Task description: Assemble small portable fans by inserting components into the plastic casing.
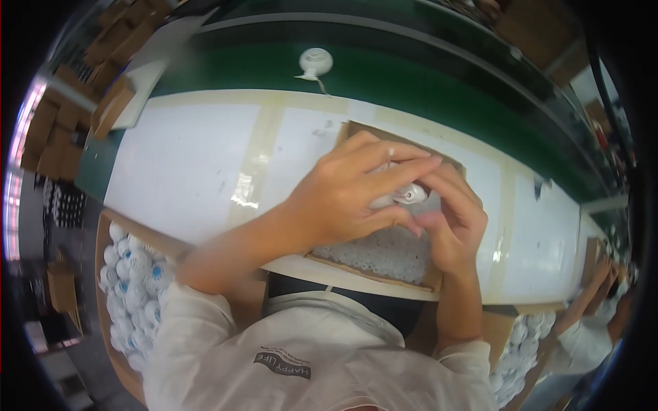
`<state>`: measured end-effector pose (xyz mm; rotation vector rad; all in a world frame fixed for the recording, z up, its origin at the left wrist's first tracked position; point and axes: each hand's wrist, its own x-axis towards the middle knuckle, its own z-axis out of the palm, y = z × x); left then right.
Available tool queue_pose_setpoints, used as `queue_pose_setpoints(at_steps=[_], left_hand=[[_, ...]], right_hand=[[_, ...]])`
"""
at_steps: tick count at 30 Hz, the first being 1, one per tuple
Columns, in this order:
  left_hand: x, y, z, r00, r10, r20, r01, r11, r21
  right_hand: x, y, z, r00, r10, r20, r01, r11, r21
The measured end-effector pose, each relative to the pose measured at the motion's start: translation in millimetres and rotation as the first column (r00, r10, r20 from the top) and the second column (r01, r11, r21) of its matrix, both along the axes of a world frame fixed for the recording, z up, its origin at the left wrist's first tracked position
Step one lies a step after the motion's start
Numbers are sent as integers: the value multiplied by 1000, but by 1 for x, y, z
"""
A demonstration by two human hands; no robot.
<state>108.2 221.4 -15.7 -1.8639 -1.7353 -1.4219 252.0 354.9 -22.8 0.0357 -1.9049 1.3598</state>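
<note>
Over a shallow cardboard box, my left hand (346, 188) and my right hand (458, 216) meet with curled fingers around a small white plastic part (411, 194). Its rounded end, with a small dark hole, points out between the fingers; the rest of it is mostly hidden. My left thumb and my right fingertips are close against it. Beneath my hands, the cardboard box (433, 277) holds many small clear plastic pieces (384, 259).
On the green conveyor belt (247, 65) beyond the white tabletop (185, 154) lies a round-headed white device (316, 62) with a thin strap. Cartons of white balls, or round heads (133, 274), flank me on the left and right. Another person's arm (582, 298) shows at far right.
</note>
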Motion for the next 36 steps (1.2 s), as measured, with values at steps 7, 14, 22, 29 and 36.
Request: queue_pose_setpoints(at_steps=[7, 14, 22, 29, 36], left_hand=[[-56, -188, 57, 864, 498, -76, -439, 670, -599], [-43, -432, 32, 186, 880, -438, -435, -325, -839], [8, -508, 13, -57, 702, -710, -526, -626, -576], [-94, -334, 20, 326, 749, -577, -884, 25, -466], [-211, -125, -11, 719, 603, -347, -689, 548, -474]], right_hand=[[3, 26, -8, 786, -186, 590, -116, 893, 436], [9, 27, -22, 641, -415, 646, -110, 783, 612], [2, 24, -30, 628, -418, 656, -153, 760, 631], [0, 20, -19, 714, -332, 617, -222, 728, 649], [-1, 21, -18, 758, -323, 567, -76, 820, 568]])
